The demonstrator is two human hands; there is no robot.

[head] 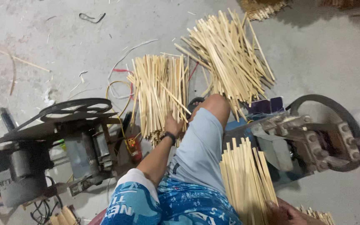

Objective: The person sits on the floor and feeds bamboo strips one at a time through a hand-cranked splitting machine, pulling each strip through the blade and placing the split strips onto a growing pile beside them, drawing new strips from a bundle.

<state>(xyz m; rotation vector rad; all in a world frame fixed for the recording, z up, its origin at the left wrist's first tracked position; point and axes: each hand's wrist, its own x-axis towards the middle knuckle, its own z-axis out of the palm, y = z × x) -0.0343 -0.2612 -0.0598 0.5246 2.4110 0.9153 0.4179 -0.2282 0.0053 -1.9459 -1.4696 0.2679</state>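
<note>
In the head view, the left hand (174, 125) sits just left of the frame's centre, reaching down from a bare forearm with a dark wristband (170, 136). Its fingers are curled into the lower end of a flat pile of pale bamboo strips (159, 93) lying on the grey concrete floor (321, 54); they look closed on a few strips, though the exact grip is hidden by the back of the hand. This pile runs from the centre of the frame upward, its strips roughly parallel and upright in the picture.

The right hand (286, 212) is at the lower right edge, partly cut off. It grips the near end of a second bundle of strips (246, 175), fingers wrapped round the bundle, which fans upward toward the middle right and rests beside the thigh in light blue shorts (198, 150).

A third, looser heap of strips (226, 54) spreads across the upper centre, just right of the first pile and touching the bent knee's far side.

To the left of the frame stands a dark, greasy machine (55, 146) with a belt wheel on top and red and yellow wires (119, 85) trailing beside it. To the right stands another machine with a large round metal wheel (334, 133) and bolted grey castings. The blue patterned shirt (167, 204) fills the lower middle.
</note>
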